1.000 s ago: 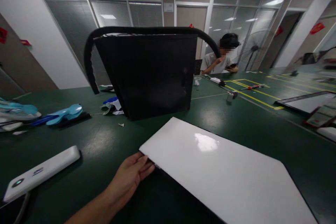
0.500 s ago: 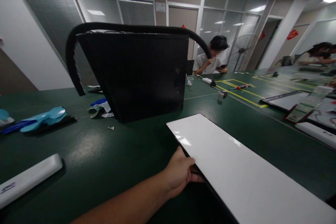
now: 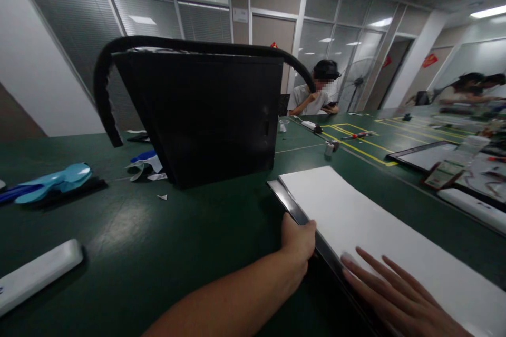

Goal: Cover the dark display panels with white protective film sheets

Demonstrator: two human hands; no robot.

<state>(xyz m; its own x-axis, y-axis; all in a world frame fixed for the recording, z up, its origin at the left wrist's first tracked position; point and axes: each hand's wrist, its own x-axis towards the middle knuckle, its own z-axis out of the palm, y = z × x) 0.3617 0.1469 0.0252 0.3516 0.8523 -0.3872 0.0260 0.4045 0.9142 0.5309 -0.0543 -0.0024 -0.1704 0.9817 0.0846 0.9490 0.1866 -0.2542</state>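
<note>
A flat panel with a dark frame (image 3: 290,201) slants from the centre to the lower right. On it lies a white sheet (image 3: 356,216), set off to the right so that a shiny grey strip shows along the left side. My left hand (image 3: 298,242) is closed on the panel's left edge, thumb on top and the other fingers hidden beneath. My right hand (image 3: 399,292) rests flat over the sheet's near part, fingers stretched and spread, slightly blurred. Whether it presses on the sheet, I cannot tell.
A black box-shaped object (image 3: 209,121) with a thick black hose (image 3: 190,45) stands behind. At left are a white bar (image 3: 43,274) and blue plastic pieces (image 3: 59,183). Another person (image 3: 314,95) sits across the green table (image 3: 138,253); a bottle (image 3: 454,163) stands at right.
My right hand has come in over the white surface. The sheet has shifted on the panel, baring a grey strip at the left. My left hand and the panel appear farther right.
</note>
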